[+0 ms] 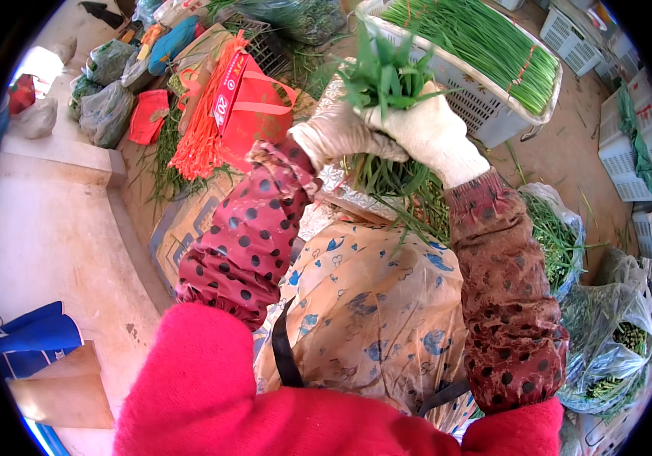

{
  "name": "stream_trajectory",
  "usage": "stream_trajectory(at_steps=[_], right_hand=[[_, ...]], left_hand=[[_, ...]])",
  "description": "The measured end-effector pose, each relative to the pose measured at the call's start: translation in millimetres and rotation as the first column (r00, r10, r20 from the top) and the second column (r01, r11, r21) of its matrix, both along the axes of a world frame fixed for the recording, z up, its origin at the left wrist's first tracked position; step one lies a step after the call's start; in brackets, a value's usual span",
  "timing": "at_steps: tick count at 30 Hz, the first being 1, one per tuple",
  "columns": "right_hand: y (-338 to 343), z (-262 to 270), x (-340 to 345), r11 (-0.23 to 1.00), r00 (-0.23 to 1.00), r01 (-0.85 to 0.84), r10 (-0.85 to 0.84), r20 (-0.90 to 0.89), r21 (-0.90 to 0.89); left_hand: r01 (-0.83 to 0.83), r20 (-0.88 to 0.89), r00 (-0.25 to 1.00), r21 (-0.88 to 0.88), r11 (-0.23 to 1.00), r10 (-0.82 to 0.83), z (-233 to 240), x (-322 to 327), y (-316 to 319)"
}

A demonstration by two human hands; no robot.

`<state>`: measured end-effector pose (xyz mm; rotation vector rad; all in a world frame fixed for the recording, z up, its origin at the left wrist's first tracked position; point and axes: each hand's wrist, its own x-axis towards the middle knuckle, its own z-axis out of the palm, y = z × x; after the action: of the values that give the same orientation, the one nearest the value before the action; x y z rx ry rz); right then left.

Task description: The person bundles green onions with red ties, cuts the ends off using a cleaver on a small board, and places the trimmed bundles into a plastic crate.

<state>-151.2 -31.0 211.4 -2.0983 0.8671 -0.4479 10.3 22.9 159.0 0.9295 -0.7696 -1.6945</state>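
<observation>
A bunch of green garlic chives (388,80) is gripped between my two gloved hands, leaf ends pointing away from me. My right hand (431,131), in a white knit glove, wraps around its right side. My left hand (343,131), in a dirtier glove, presses the left side, its fingers reaching under my right hand. Some fingers are hidden by the leaves and the gloves. Below the hands, more loose green leaves (388,174) lie over a white patterned surface (334,176). A printed plastic apron (377,308) covers my lap.
A white plastic crate (491,122) at upper right holds tied green stalks (474,45). Left of my hands are a red bag (263,108) and a bundle of orange-red ties (203,137). Plastic bags of greens (557,239) stand on the right. A low pale ledge (64,228) runs along the left.
</observation>
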Motion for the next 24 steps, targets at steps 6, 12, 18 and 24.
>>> stream_trajectory(at_steps=[6, 12, 18, 24], right_hand=[[17, 19, -5, 0.997, 0.997, 0.024, -0.029, 0.070, 0.068], [-22, -42, -14, 0.941, 0.968, 0.212, -0.239, 0.072, 0.263], [13, 31, -40, 0.986, 0.982, 0.163, -0.167, 0.090, 0.044], [65, 40, -71, 0.764, 0.945, -0.131, 0.290, 0.154, -0.631]], left_hand=[[-0.268, 0.521, 0.761, -0.292, 0.918, 0.388, 13, 48, 75], [-0.565, 0.417, 0.559, -0.442, 0.697, 0.717, 12, 52, 115], [-0.237, -0.188, 0.967, -0.425, 0.874, 0.171, 51, -7, 119], [0.448, -0.462, 0.765, -0.117, 0.886, -0.448, 16, -89, 118]])
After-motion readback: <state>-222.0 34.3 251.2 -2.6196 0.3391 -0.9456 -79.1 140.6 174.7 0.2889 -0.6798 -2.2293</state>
